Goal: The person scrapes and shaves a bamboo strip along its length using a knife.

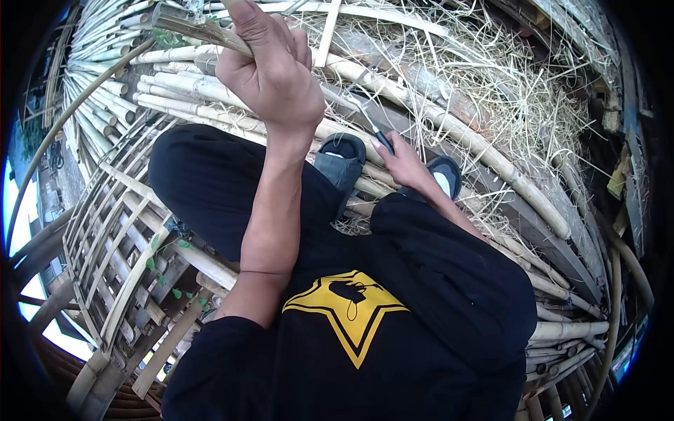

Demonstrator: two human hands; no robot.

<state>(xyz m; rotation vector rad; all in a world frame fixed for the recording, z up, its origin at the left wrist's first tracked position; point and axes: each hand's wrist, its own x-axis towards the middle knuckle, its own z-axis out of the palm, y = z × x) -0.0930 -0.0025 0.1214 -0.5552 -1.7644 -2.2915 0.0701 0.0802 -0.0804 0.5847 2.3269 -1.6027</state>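
My left hand [270,74] is raised at the top of the view, its fingers wrapped round a split bamboo piece [193,27] that points to the upper left. Lower and to the right, my right hand [406,161] is closed on the black handle of a knife [382,142]. The knife's blade points up and left, over the bamboo poles and beside my shoe [339,163]. The two hands are well apart, and the knife does not touch the bamboo piece in my left hand.
Bamboo poles [189,88] lie stacked at the upper left. Thin shavings [505,98] cover the upper right, next to a long pole [484,147]. A woven bamboo lattice [116,245] stands at the left. Several poles [569,330] lie at the lower right.
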